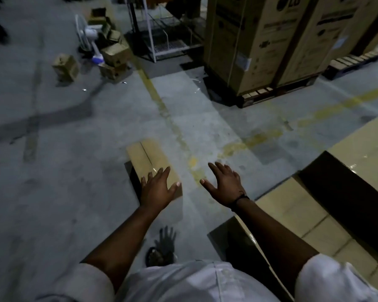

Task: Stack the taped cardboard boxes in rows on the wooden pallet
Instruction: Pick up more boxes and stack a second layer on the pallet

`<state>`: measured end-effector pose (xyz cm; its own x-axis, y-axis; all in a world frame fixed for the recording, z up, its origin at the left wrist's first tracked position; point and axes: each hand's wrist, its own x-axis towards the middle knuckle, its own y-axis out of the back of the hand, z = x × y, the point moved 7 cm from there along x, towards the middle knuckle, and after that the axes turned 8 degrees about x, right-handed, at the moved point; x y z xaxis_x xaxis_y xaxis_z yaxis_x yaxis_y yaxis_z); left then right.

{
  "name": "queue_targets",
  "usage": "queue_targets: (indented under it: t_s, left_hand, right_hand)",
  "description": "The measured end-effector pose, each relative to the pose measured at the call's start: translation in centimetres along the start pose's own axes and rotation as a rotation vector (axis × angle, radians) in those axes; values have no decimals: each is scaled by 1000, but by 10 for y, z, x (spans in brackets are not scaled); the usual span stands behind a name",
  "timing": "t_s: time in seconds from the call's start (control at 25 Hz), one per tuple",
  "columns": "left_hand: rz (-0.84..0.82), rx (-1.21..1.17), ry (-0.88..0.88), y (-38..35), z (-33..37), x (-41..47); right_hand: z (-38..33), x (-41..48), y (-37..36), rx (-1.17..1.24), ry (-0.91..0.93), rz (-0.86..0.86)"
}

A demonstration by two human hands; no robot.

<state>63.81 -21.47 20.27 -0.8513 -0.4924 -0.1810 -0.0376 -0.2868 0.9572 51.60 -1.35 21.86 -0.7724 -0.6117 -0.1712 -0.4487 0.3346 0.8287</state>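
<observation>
Left grip (156, 189) spread over near end of taped box (147, 158); right grip (224, 185) spread, empty, beside it.

Fan (90, 33) nr wire rack (170, 45); tall LG boxes (249, 40).

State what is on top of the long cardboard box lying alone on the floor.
The left hand, fingers spread, is over the near end of the box; contact cannot be told. It hides the seam there.
</observation>
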Motion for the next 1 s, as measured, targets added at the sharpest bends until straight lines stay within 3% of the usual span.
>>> queue_targets:
  t_s: [0.28, 0.48, 1.0]
  left_hand:
    - [-62, 49, 31, 15, -127, 53]
    - [-79, -31, 76, 16, -169, 82]
    - [-165, -108, 240, -33, -223, 177]
  right_hand:
    - [-98, 94, -78, -16, 42, -77]
    - [-131, 132, -103, -31, 41, -116]
    - [-122, 298, -173, -91, 66, -356]
